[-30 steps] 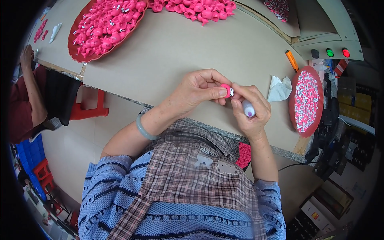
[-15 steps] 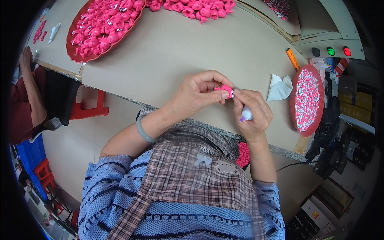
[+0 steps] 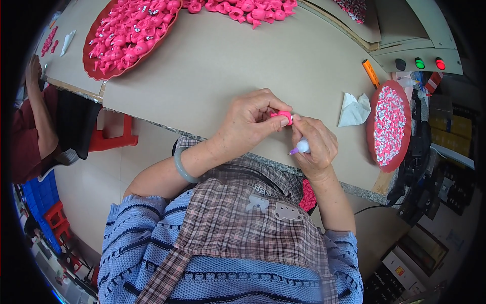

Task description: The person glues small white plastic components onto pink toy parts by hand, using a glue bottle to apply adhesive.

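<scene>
My left hand (image 3: 243, 119) pinches a small hollow pink plastic piece (image 3: 284, 115) between thumb and fingers, just above the table near its front edge. Against the right side of that piece rest the thumb and forefinger of my right hand (image 3: 321, 144). A tiny whitish part shows between the two hands, too small to make out. Tucked in my right palm is a small pale squeeze bottle (image 3: 302, 146) with a purple nozzle, which points left and away from the pink piece. The fingers hide most of both things.
A red scalloped tray (image 3: 96, 76) heaped with pink pieces stands far left, more pink pieces (image 3: 253, 10) behind. On the right are a red oval tray (image 3: 371, 137) of small pink-and-white parts, a crumpled tissue (image 3: 354, 110) and an orange marker (image 3: 370, 73). Another person's arm (image 3: 40, 109) is at left.
Both hands have shifted slightly left. The pink piece has turned a little in my left fingers, and the bottle's purple nozzle has swung further left.
</scene>
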### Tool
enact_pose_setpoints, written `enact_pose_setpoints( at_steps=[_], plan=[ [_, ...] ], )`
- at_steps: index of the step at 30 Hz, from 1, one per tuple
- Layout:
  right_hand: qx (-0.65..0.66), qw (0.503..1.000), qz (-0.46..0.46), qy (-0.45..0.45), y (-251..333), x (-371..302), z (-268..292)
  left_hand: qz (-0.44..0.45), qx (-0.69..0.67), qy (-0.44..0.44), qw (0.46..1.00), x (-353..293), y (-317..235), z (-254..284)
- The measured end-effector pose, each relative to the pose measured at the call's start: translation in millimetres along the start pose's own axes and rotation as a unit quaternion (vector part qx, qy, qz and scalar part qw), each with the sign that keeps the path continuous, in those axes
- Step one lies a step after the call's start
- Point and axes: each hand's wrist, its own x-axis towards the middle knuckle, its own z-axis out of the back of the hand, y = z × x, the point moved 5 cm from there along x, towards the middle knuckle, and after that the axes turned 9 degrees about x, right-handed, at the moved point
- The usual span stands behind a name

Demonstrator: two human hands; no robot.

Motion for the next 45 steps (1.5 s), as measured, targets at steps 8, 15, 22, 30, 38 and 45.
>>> enact_pose_setpoints(
  at_steps=[8,15,22,30,38,45],
  plan=[
    [0.009,1.0,-0.009,0.002,-2.1,-0.7,-1.1,-0.002,0.002,-0.002,1.0,0.4,1.2,-0.5],
    [0.007,1.0,-0.001,0.0,-2.6,-1.7,-1.0,-0.007,0.003,-0.002,1.0,0.1,0.0,-0.4],
    [0.01,1.0,-0.007,0.002,-2.7,-1.8,-0.9,-0.005,-0.006,-0.006,1.0,0.0,0.9,-0.7],
    [0.012,1.0,-0.006,-0.004,-3.5,-1.8,-1.1,-0.006,-0.007,-0.004,1.0,0.4,0.1,-0.8],
    [0.016,1.0,-0.012,-0.003,-3.4,-1.7,-1.2,-0.011,-0.008,-0.003,1.0,0.9,1.0,-0.7],
    [0.015,1.0,-0.013,-0.004,-4.1,-3.2,-1.6,-0.013,-0.009,-0.002,1.0,0.5,0.5,-0.8]
  ],
)
